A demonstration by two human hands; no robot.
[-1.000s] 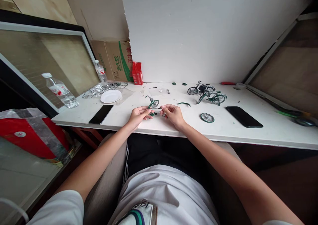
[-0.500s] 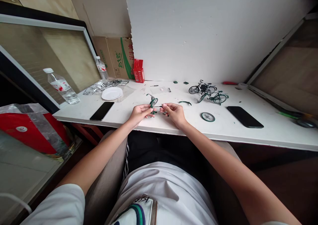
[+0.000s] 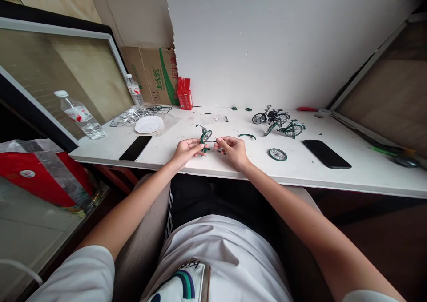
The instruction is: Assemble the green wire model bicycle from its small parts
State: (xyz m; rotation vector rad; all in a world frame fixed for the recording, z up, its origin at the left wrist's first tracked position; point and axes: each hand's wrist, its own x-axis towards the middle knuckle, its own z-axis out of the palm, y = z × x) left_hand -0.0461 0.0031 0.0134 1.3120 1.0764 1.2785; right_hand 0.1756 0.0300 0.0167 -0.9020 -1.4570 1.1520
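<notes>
My left hand (image 3: pixel 189 151) pinches a partly built green model bicycle (image 3: pixel 203 137) above the front of the table; its handlebar and one spoked wheel point away from me. My right hand (image 3: pixel 233 149) is closed on a small thin screwdriver (image 3: pixel 213 141), whose shaft reaches left to the bicycle frame. Where its tip meets the frame is too small to make out. To the right of that hand lie a curved green strip (image 3: pixel 247 136) and a loose green-rimmed wheel (image 3: pixel 277 154), both flat on the table.
Two finished model bicycles, one black (image 3: pixel 269 114) and one green (image 3: pixel 285 128), stand at the back right. Phones lie at left (image 3: pixel 135 148) and right (image 3: pixel 327 154). A white plate (image 3: pixel 149 124), water bottles (image 3: pixel 80 114) and a red box (image 3: pixel 185 94) are at the left.
The view has shifted slightly. Both hands keep their hold on the model bicycle and the screwdriver, with hardly any visible movement.
</notes>
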